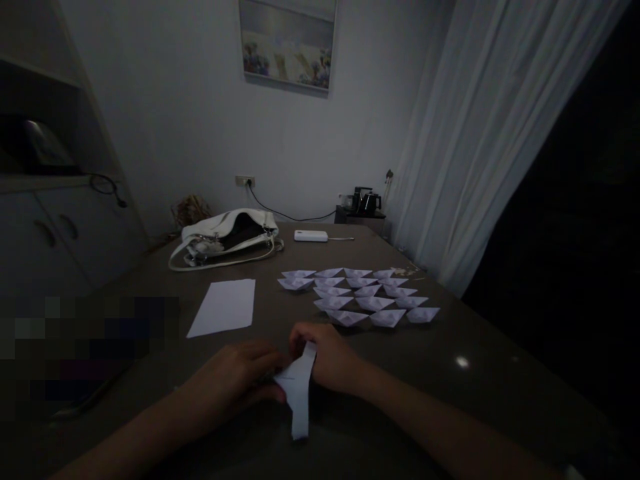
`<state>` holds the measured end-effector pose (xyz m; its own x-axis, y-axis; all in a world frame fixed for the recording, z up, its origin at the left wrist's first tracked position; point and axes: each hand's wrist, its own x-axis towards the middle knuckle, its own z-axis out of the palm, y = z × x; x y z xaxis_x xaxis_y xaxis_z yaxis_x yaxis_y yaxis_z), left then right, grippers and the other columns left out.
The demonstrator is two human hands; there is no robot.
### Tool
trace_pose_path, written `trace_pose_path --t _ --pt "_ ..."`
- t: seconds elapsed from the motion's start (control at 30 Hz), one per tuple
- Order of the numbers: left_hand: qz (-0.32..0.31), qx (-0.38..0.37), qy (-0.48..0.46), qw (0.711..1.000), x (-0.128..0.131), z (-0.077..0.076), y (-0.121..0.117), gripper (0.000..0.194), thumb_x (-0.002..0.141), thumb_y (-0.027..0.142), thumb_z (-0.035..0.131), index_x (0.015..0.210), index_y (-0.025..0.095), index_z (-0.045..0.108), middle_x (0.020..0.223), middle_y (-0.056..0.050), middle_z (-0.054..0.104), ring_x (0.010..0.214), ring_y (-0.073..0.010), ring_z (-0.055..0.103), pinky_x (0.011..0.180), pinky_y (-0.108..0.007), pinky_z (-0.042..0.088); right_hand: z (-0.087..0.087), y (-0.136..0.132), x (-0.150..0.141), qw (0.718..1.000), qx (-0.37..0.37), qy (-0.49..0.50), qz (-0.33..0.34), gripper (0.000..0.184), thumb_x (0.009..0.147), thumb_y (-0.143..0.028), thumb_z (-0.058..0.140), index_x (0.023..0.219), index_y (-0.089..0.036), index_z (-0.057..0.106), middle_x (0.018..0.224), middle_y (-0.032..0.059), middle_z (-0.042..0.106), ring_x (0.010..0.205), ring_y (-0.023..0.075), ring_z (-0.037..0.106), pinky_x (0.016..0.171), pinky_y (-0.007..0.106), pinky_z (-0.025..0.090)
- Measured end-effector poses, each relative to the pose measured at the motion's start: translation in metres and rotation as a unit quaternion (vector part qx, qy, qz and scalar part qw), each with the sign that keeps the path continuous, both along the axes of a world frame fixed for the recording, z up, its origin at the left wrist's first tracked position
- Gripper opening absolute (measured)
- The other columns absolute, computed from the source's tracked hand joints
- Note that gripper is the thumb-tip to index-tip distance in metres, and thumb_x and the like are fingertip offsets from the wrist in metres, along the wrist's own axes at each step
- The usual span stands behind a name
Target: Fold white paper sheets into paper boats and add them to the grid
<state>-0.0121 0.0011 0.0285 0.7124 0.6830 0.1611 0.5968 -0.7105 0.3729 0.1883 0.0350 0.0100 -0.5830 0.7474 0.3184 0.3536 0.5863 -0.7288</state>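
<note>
The dark worktop (270,307) extends on all sides of the folded paper (300,387), the reference landmark. Rows of paper boats (375,304) stand beyond it to the right; a flat sheet (225,307) lies beyond it to the left. The left hand (245,373) pinches its left corner; the right hand (327,357) grasps its far end — both in contact, neither nearer. The paper lies between the hands — long axis pointing away from the body, near end ungripped.

On my feed, the left hand (240,373) and right hand (330,357) were bare, as were both slender forearms (425,417); a small whitish patch (573,473) beside the right one I couldn't make out.
</note>
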Motion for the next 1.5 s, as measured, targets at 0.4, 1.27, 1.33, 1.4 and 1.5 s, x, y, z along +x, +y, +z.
trace_pose_path --t 0.4,1.27,1.33,1.4,1.5 --pt "0.002 -0.103 -0.110 0.989 -0.002 -0.005 0.001 0.024 0.092 0.038 0.050 0.093 0.020 0.066 0.088 -0.004 0.069 0.079 -0.0181 0.064 0.069 -0.022 0.045 0.002 0.000 -0.003 0.992 -0.105 0.066 0.024 0.027 0.060 -0.008 0.074 0.084 -0.017 0.064 0.069 -0.0028 0.060 0.062 0.0102 0.055 0.054 0.019 0.040" --pt "0.164 -0.280 -0.306 0.895 0.003 0.002 0.005 0.042 0.079 0.054 0.060 0.087 0.013 0.067 0.078 -0.005 0.069 0.071 -0.0204 0.062 0.062 -0.027 0.047 0.002 0.011 -0.001 0.949 -0.193 0.248 0.019 0.029 0.063 -0.035 0.079 0.081 -0.017 0.064 0.128 0.0086 0.053 0.083 0.0151 0.064 0.079 0.037 0.053" --pt "0.156 -0.269 -0.277 0.909 0.003 0.000 0.005 0.041 0.080 0.053 0.059 0.082 0.013 0.067 0.075 -0.005 0.068 0.067 -0.0192 0.061 0.058 -0.026 0.046 0.000 0.012 -0.001 0.955 -0.174 0.239 0.024 0.024 0.065 -0.035 0.078 0.077 -0.017 0.066 0.125 0.0090 0.055 0.090 0.0173 0.064 0.082 0.038 0.051" --pt "0.156 -0.237 -0.240 0.928 0.002 -0.004 0.005 0.041 0.082 0.052 0.056 0.081 0.013 0.067 0.074 -0.004 0.068 0.066 -0.0187 0.060 0.057 -0.025 0.045 0.000 0.012 -0.001 0.958 -0.163 0.236 0.028 0.023 0.067 -0.036 0.077 0.073 -0.016 0.068 0.122 0.0097 0.057 0.098 0.0201 0.062 0.084 0.037 0.051" --pt "0.175 -0.164 -0.194 0.951 0.001 -0.007 0.004 0.037 0.086 0.050 0.053 0.094 0.015 0.064 0.076 -0.003 0.067 0.068 -0.0193 0.061 0.058 -0.026 0.046 0.000 0.011 -0.001 0.962 -0.150 0.228 0.028 0.022 0.067 -0.037 0.077 0.073 -0.017 0.069 0.119 0.0100 0.058 0.108 0.0230 0.059 0.086 0.038 0.050"
